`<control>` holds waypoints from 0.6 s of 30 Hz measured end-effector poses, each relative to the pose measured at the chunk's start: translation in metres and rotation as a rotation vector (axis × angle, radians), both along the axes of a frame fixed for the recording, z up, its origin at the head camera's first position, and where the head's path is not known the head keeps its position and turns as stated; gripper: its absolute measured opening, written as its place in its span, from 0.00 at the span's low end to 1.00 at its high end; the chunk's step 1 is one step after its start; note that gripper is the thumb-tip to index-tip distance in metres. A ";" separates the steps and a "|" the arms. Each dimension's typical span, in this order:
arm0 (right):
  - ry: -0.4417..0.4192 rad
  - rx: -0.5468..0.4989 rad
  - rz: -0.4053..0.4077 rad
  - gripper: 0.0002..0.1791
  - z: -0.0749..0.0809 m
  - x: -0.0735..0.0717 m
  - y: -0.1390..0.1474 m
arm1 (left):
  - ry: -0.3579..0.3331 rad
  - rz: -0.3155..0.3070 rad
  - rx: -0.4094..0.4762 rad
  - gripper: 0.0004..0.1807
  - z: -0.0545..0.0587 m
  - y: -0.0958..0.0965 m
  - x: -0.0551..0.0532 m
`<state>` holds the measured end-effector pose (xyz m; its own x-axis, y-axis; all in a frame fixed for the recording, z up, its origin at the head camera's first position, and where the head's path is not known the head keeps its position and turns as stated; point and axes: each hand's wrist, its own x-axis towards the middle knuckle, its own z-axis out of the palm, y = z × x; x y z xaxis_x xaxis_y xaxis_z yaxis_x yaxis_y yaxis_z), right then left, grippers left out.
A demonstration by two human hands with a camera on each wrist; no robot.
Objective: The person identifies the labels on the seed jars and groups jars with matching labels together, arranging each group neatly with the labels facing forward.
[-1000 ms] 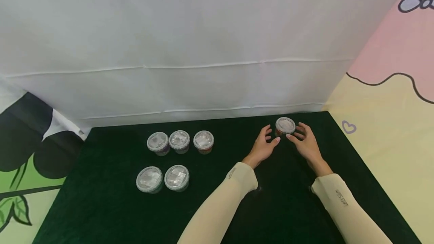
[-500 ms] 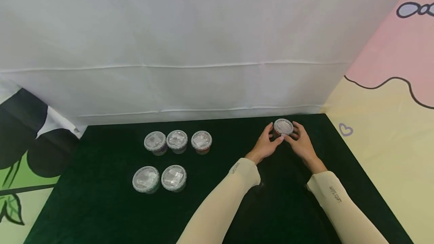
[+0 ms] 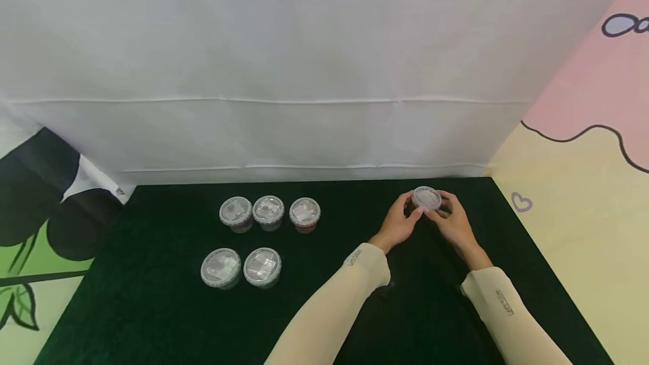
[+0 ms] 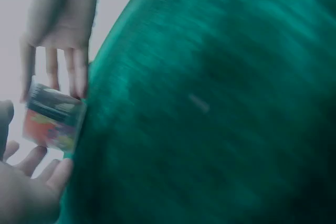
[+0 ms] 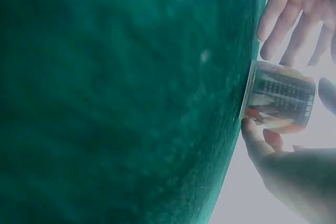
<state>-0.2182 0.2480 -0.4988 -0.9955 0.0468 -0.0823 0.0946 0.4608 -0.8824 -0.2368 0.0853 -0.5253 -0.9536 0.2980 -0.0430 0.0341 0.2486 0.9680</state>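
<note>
A small clear plastic tub (image 3: 426,197) with a whitish round lid sits upright near the back right of the dark green cloth. From its left side my left hand (image 3: 398,223) grips it, fingers round the wall and thumb at the front. My right hand (image 3: 455,228) holds the opposite side, its thumb close to the left one. Colourful printing marks the wall of the tub (image 4: 51,121) in the left wrist view. Pale lettering on a dark patch shows on the tub (image 5: 281,98) in the right wrist view.
Three similar lidded tubs stand in a back row, among them a reddish one (image 3: 305,213) at its right end. Two more, including a left one (image 3: 221,268), stand in front of them. A white cloth wall (image 3: 304,134) rises behind the green table (image 3: 324,320).
Both hands have closed in on the tub from either side, and their thumbs have come together at its front. The tub now sits slightly nearer the person. The other tubs stay in place.
</note>
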 end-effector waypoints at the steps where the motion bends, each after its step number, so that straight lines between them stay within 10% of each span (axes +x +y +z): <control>1: 0.003 -0.003 0.005 0.38 0.000 0.003 -0.001 | 0.019 0.001 -0.001 0.28 -0.002 -0.002 0.002; 8: 0.008 -0.030 0.075 0.38 0.005 0.022 -0.009 | 0.121 0.038 0.040 0.19 -0.007 -0.018 0.017; 18: 0.015 -0.043 0.176 0.37 0.011 0.037 -0.020 | 0.089 0.014 0.100 0.28 0.002 -0.045 0.035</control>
<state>-0.1810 0.2280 -0.4878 -0.9891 -0.1317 -0.0659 0.0027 0.4312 -0.9022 -0.2016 0.0405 -0.5230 -0.9564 0.2835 0.0709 0.1178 0.1519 0.9814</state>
